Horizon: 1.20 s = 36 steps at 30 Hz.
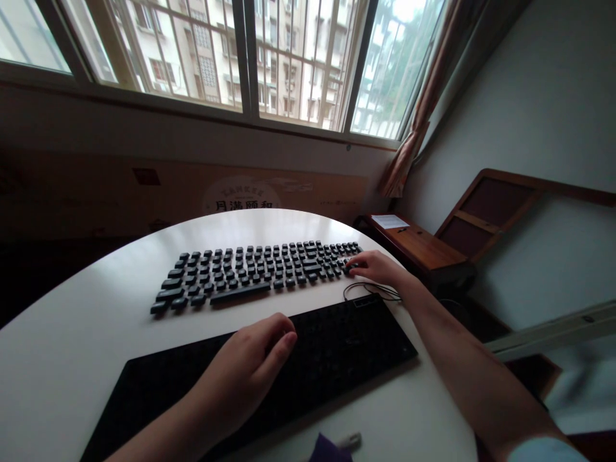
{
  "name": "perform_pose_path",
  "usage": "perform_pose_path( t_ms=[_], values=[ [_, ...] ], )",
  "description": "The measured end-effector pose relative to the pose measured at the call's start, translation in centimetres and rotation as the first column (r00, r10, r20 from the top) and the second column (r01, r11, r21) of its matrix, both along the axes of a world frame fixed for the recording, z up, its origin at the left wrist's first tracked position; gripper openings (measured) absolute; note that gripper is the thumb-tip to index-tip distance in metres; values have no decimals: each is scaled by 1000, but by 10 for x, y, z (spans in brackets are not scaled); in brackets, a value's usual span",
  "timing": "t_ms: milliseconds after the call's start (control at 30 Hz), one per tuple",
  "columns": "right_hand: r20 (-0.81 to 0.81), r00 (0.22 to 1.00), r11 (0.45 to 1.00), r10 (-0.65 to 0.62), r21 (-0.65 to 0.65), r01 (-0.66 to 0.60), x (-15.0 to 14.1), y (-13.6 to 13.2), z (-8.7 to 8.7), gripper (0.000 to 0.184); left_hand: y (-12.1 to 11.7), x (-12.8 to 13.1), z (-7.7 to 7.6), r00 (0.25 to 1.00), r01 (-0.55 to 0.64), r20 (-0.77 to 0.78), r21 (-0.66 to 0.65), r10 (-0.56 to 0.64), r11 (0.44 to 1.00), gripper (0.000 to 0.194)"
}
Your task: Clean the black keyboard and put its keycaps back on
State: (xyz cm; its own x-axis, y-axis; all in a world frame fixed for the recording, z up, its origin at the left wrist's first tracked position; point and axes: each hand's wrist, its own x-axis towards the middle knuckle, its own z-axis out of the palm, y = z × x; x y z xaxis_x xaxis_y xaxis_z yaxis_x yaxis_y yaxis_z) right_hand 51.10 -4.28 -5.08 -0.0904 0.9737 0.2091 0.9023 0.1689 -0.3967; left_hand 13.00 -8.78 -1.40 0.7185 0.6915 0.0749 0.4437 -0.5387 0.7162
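Observation:
Loose black keycaps [260, 266] lie in keyboard-like rows on the white round table [139, 269], with the long space bar [240, 294] along the near row. At the right end of these rows, my right hand [375, 266] has its thumb and fingers closed on a small keycap, partly hidden by the fingertips. Nearer me lies the black keyboard base [346, 340], its surface dark and hard to make out. My left hand [255, 359] rests over its middle with the fingers curled in; whatever they hold, if anything, is hidden.
A thin black cable [356, 287] loops behind the base's right end. At the near edge are a purple item [330, 449] and a grey metal-looking piece [350, 441]. A wooden chair [428, 247] with a paper [389, 221] on it stands right, below a barred window [298, 64].

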Motion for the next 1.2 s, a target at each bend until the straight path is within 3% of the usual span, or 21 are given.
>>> perform_pose_path(
  t_ms=[400,567,667,767,867,900,1033,1133,1200],
  values=[
    [-54,998,998,33,59,-30,-5,0,-3,18,1,1,-1,1000,1,9,6,-1,1000,37],
    [-86,996,979,27,203,-9,-4,-6,5,20,1,0,-2,1000,2,4,15,-2,1000,36],
    [-135,990,921,-34,381,84,-2,-12,21,30,1,0,-3,1000,9,4,30,-10,999,36],
    [-263,960,801,-96,552,231,-5,-21,42,47,2,1,-3,999,25,-22,67,-24,997,34],
    [-488,871,705,-56,598,380,-16,-38,59,63,2,2,-5,997,54,-59,134,-46,989,31],
    [-558,829,712,-27,571,408,-21,-47,63,67,1,2,-5,996,68,-67,162,-57,984,30],
    [-752,657,842,49,385,378,-43,-103,63,70,0,3,-8,994,104,-75,328,-84,939,25],
    [-832,553,932,32,225,285,-53,-149,51,40,0,4,-12,992,129,-54,458,-118,880,21],
    [-866,499,969,-14,112,221,-55,-171,40,32,1,5,-19,991,133,-44,514,-129,847,18]
  ],
)
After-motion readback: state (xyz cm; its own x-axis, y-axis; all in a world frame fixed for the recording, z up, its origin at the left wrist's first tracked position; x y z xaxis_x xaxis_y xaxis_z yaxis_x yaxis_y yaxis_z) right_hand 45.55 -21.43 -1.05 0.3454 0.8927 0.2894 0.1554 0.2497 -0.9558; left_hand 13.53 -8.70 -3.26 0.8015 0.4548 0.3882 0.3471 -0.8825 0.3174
